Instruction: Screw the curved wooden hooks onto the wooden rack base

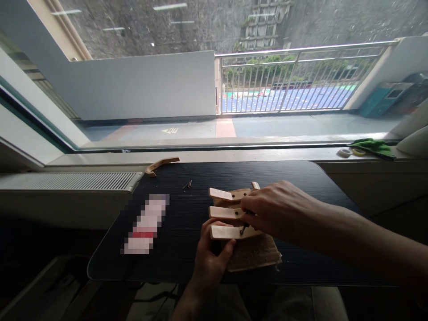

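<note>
My left hand (209, 263) is closed on the left end of the nearest bent wooden strip (223, 232), thumb in front and fingers behind. My right hand (269, 203) is closed in a pinch over the strips. A thin dark metal piece (243, 228) runs down from its fingertips to the nearest strip; whether it is a screw or a small tool I cannot make out. Behind lie a middle strip (221, 212) and a far strip (220, 194), both with dark holes. Under them is a rough light-brown slab (254, 255), partly covered by my hands.
The black table (180, 263) meets the windowsill (234, 155). A loose bent wooden piece (162, 165) and several small screws (188, 184) lie at the back left, near a blurred-out pale item (143, 225). A radiator (70, 182) stands left; a green cloth (372, 147) and tape rolls (344, 153) sit right.
</note>
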A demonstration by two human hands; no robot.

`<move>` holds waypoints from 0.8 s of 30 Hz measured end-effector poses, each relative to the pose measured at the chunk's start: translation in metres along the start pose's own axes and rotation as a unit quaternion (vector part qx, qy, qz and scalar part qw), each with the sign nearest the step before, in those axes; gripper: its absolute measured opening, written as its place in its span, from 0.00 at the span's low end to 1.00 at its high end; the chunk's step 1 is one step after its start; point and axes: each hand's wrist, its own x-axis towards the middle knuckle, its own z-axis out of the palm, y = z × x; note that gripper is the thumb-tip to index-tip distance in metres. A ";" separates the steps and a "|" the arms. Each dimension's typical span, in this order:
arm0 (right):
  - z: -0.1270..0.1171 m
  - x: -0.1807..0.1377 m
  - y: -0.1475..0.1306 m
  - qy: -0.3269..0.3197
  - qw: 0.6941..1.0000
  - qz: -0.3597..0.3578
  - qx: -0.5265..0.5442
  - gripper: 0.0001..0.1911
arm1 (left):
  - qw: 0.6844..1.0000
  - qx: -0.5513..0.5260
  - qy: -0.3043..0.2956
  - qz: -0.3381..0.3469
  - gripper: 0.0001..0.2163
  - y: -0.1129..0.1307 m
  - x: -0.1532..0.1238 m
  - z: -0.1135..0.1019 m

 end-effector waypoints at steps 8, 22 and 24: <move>-0.014 -0.008 0.001 -0.025 0.998 -0.033 0.057 0.07 | 1.000 -0.002 -0.004 0.007 0.12 0.002 0.001 -0.001; -0.004 -0.005 0.001 -0.009 1.000 -0.012 0.021 0.06 | 1.000 0.017 0.000 0.025 0.13 -0.001 0.000 0.000; -0.008 -0.005 -0.001 -0.027 0.999 -0.017 0.039 0.05 | 1.000 0.017 -0.005 0.024 0.12 -0.001 0.000 -0.001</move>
